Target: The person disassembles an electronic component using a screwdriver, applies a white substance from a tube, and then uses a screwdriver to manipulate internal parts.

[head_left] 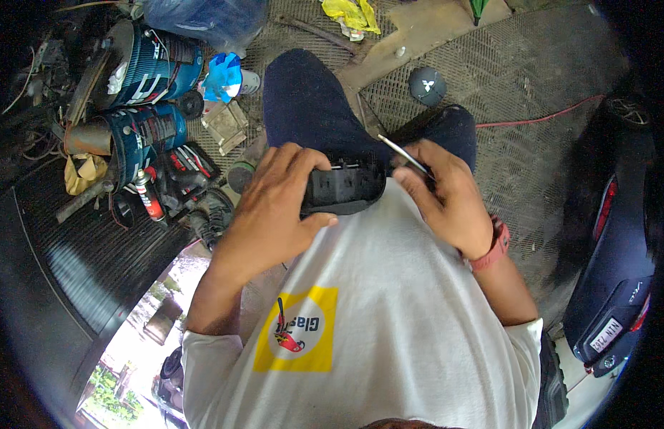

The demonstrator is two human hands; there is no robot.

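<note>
My left hand (280, 193) grips a black plastic housing (346, 189) by its left end, fingers over the top edge and thumb along the lower edge. The housing is open toward me and shows ribs and a thin metal rod inside; it lies over my lap. My right hand (446, 196) is closed round a slim tool with a pale metal shaft (402, 154), which points up and left past the housing's right end. The tool's grip is mostly hidden in my palm, so its exact kind does not show. Its shaft is apart from the housing.
Blue drums (156, 68), a red-labelled spray can (149, 196) and black bottles (185, 171) crowd the left. A dark round cap (427, 86) lies on the patterned floor beyond my knees. A red cord (535, 121) runs toward a dark car (618, 286) at right.
</note>
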